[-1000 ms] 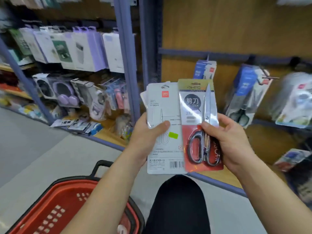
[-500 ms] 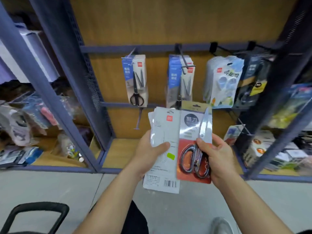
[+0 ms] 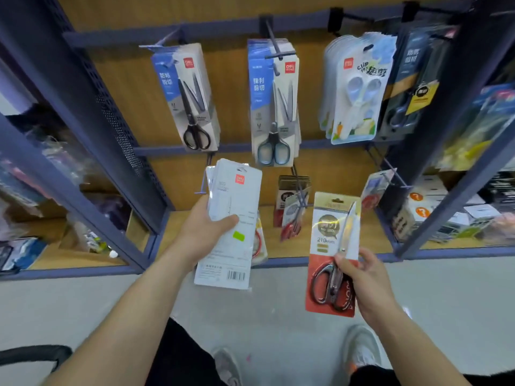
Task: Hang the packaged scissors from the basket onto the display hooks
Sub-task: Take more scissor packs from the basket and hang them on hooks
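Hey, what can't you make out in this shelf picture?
Head view only:
1. Basket handle: the frame edge cuts off the basket, so its contents are unseen.
2. White packs in the left hand: backs face the camera, stacked, so the count and the scissors inside are hidden.
3. Packs on the lower hook: blurred, labels unreadable.

Left hand, right hand forward, fingers curled in grip.

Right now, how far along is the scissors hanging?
Done: upper hooks carry packs, e.g. blue-card scissors; who hung them is unknowable. In hand: left hand grips a white pack stack; right hand holds a red-and-gold pack. Left: both unhung; similar red packs hang lower down. Basket contents out of view.
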A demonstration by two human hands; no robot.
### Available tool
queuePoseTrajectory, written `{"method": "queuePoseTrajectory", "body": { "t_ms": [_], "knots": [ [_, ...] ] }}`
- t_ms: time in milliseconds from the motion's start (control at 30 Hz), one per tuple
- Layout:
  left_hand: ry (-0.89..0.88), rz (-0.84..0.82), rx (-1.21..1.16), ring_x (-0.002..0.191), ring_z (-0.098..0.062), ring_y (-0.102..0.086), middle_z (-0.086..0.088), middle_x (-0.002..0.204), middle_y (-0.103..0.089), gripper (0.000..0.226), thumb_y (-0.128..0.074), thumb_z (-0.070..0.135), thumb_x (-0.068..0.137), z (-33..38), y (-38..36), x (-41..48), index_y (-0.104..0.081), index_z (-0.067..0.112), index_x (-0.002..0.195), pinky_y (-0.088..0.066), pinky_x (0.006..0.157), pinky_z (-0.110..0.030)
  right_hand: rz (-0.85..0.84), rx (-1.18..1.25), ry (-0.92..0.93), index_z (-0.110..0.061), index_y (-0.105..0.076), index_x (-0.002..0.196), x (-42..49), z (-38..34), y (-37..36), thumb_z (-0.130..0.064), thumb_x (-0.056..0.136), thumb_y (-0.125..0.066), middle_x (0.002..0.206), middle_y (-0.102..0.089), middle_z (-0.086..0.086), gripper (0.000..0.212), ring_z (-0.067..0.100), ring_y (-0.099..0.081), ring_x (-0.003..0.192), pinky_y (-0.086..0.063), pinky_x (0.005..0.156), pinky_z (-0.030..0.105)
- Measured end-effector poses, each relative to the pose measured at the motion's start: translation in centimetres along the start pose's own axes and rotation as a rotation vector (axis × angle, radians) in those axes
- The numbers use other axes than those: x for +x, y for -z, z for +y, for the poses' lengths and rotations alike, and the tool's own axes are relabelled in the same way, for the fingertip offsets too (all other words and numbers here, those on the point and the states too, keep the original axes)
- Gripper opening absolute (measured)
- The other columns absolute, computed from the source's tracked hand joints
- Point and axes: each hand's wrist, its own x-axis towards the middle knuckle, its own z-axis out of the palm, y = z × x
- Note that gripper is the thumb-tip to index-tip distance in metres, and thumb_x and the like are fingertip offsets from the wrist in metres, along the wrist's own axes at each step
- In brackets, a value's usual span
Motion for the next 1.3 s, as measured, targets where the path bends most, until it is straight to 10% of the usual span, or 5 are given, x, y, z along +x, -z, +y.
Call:
{"method": "queuePoseTrajectory", "body": {
  "t_ms": [167,433,1167,1300],
  "knots": [
    [0.053,-0.040,0.000,0.079,-0.012,-0.077,0.007,0.099,-0.078,0.024,-0.069,0.008,0.096,-2.1,0.7,0.7,-0.061,0.025,0.111,-0.059,0.058,-0.024,-0.005,-0.070,-0.121,-0.010,-0.066,0.112,1.6,5.2,-0.2,-0.002,0.092,-0.071,0.085,-0.080,0.011,0.022,0.026,-0.077,0.071,-0.059,0.062,0.033],
    [0.154,-0.153,0.061,0.094,-0.022,-0.077,0.005,0.111,-0.078,0.036,-0.074,0.013,0.094,-4.6,-0.3,2.3,-0.060,0.026,0.124,-0.061,0.087,-0.052,-0.050,-0.060,-0.111,-0.015,-0.066,0.114,6.5,6.3,-3.6,-0.006,0.094,-0.071,0.090,-0.080,0.011,0.022,0.031,-0.077,0.077,-0.062,0.071,0.041],
    [0.163,-0.117,0.066,0.089,-0.019,-0.078,0.005,0.108,-0.078,0.031,-0.072,0.016,0.095,-4.4,0.0,3.0,-0.060,0.027,0.121,-0.063,0.080,-0.048,0.009,-0.288,0.090,-0.046,-0.061,0.108,11.2,7.5,-5.9,-0.030,0.098,-0.068,0.101,-0.077,-0.009,0.020,0.016,-0.076,0.092,-0.062,0.085,0.044],
    [0.166,-0.106,0.051,0.088,-0.021,-0.078,0.004,0.108,-0.078,0.030,-0.072,0.015,0.094,-4.5,0.0,3.1,-0.060,0.025,0.120,-0.063,0.079,-0.048,0.049,-0.316,0.125,-0.029,-0.059,0.131,13.5,7.5,-8.0,-0.028,0.101,-0.063,0.106,-0.073,-0.009,0.031,0.014,-0.072,0.100,-0.059,0.088,0.038]
  ]
}}
